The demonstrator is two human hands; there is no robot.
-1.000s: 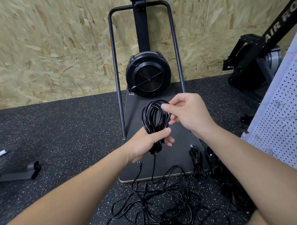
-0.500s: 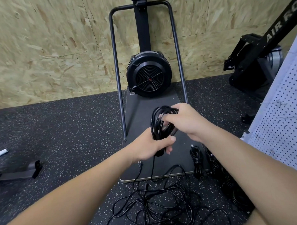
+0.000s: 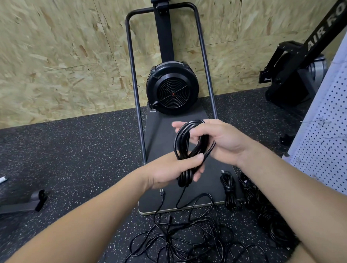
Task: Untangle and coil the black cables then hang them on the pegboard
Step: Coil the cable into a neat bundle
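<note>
My left hand (image 3: 166,174) covering the coiled cable's (image 3: 186,146) middle, loose cable tangle (image 3: 184,243) cut by the bottom edge, pegboard (image 3: 334,137) cut off at right.

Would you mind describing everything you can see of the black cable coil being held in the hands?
The cable coil is a bundle of thin, glossy black, rubbery-looking loops, stretched into a long upright oval. The left hand grips its lower part, thumb across the front; the right hand curls round the upper loops. It is held in the air above the dark platform. A loose tail drops from its bottom to the tangled cable on the floor.
</note>
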